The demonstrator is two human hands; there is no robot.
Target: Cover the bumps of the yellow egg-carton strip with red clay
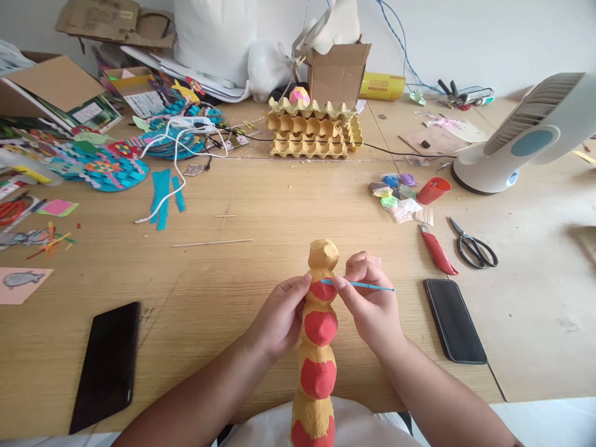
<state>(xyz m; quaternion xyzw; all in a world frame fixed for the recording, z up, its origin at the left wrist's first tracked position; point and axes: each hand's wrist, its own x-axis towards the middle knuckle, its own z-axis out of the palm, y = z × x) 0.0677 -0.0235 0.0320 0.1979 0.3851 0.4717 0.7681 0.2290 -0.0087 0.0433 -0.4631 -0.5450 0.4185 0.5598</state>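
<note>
A long strip of egg carton (pixel 319 354) in yellow-brown runs from my lap up over the table edge, with red clay patches on several of its bumps. The bump at its far end has no red on it. My left hand (pixel 284 313) grips the strip's left side near the second bump, thumb on top. Between the thumb and fingers of my right hand (pixel 372 301) is a thin blue clay tool (pixel 365 285). The tool's flat tip touches the red patch (pixel 322 290) nearest the far end.
Stacked egg cartons (pixel 310 130) stand at the back. To the right lie bagged clay (pixel 391 192), a red cup (pixel 434 190), a red-handled cutter (pixel 437 249), scissors (pixel 472 245), a phone (pixel 455 320) and a white fan (pixel 521 124). At left are a black tablet (pixel 106 363) and blue strips (pixel 161 198).
</note>
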